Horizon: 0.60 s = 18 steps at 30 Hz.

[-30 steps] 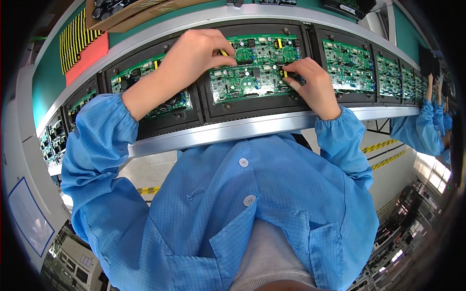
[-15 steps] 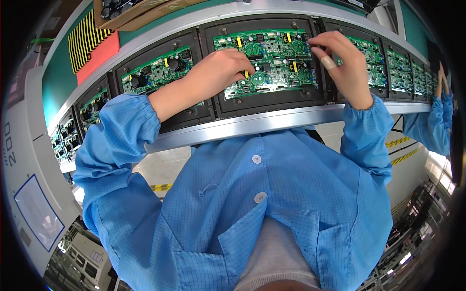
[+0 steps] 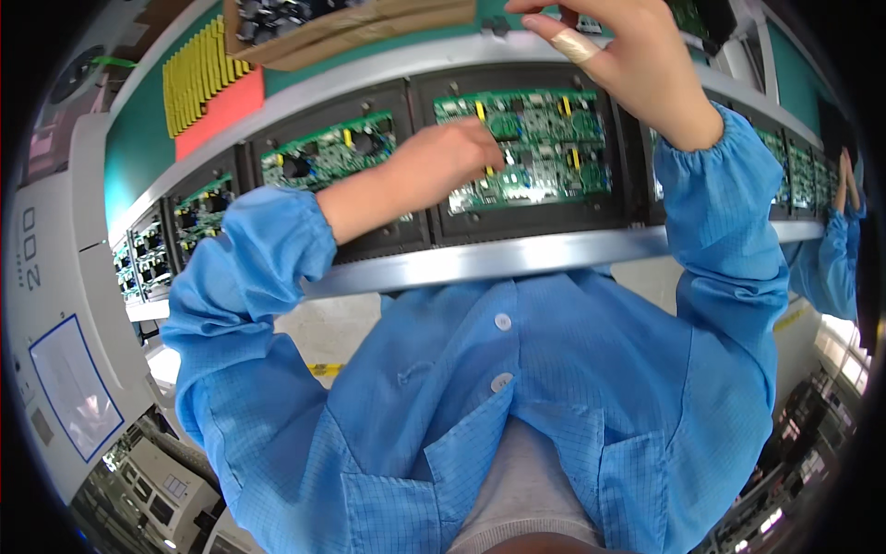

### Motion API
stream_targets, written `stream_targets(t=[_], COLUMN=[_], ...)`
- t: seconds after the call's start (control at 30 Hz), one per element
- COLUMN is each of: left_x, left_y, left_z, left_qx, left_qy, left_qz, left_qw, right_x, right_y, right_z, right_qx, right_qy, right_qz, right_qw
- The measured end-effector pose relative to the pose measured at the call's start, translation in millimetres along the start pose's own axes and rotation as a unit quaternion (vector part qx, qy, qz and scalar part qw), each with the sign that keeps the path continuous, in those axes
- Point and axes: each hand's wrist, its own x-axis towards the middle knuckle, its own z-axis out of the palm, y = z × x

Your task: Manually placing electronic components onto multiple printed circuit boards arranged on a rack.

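Note:
Over the left part of the middle green circuit board (image 3: 554, 182) hangs my left hand (image 3: 448, 159), its fingers bent down and blurred. Whether anything sits between those fingertips cannot be made out. The board lies in a black frame (image 3: 609, 208) and carries yellow parts and round green spots. My right hand (image 3: 637, 69) is raised beyond the board at the top, thumb and fingers apart, with tape (image 3: 574, 44) round one digit. Part of its fingers is cut off by the picture's edge. Nothing shows in its grasp. Beside its fingertips is a small dark object (image 3: 498, 27) on the green surface.
A cardboard box (image 3: 369, 35) of dark, shiny parts stands at the far side. Left of it lie a red sheet (image 3: 221, 115) and yellow striped strips (image 3: 196, 78). Another board (image 3: 328, 152) with black round parts sits leftward. A metal rail (image 3: 517, 254) runs along the near edge. A co-worker's sleeve (image 3: 835, 254) shows far right.
My right hand has left the board's right edge and moved up and away, toward the far side. The left hand stays over the board. The whole view has shifted a little.

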Motion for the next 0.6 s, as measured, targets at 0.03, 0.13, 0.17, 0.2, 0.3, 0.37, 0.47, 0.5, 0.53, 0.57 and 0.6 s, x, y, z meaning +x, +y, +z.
stream_targets(t=[0.03,0.13,0.17,0.2,0.3,0.37,0.47,0.5,0.53,0.57,0.6], left_x=[0,-3,0,2,10,3,-24,-26,-33,-36,-30], left_y=[-2,9,7,2,-34,-62,-107,-117,-136,-145,-149], left_z=[2,-27,-44,-64,-126,-161,-165,-162,-157,-159,-163], left_qx=[0.011,0.046,0.096,0.144,0.252,0.250,0.296,0.289,0.271,0.276,0.218], left_qy=[0.016,0.032,0.068,0.106,0.245,0.282,0.261,0.234,0.246,0.242,0.232], left_qz=[0.040,0.022,0.016,0.010,-0.042,-0.092,-0.212,-0.253,-0.263,-0.251,-0.269], left_qw=[0.999,0.998,0.993,0.984,0.935,0.922,0.894,0.893,0.892,0.896,0.909], right_x=[9,39,47,58,76,96,116,124,129,135,137], right_y=[45,33,42,46,73,66,79,84,78,83,91], right_z=[34,18,23,30,59,80,135,152,160,179,188], right_qx=[0.206,0.006,-0.012,-0.031,-0.074,-0.109,-0.167,-0.146,-0.154,-0.162,-0.176], right_qy=[0.156,-0.019,-0.018,-0.056,0.009,0.001,-0.052,-0.043,-0.033,0.005,0.029], right_qz=[-0.194,0.021,0.007,0.062,-0.019,0.047,0.047,0.055,0.063,0.072,0.077], right_qw=[0.946,1.000,1.000,0.996,0.997,0.993,0.984,0.987,0.986,0.984,0.981])
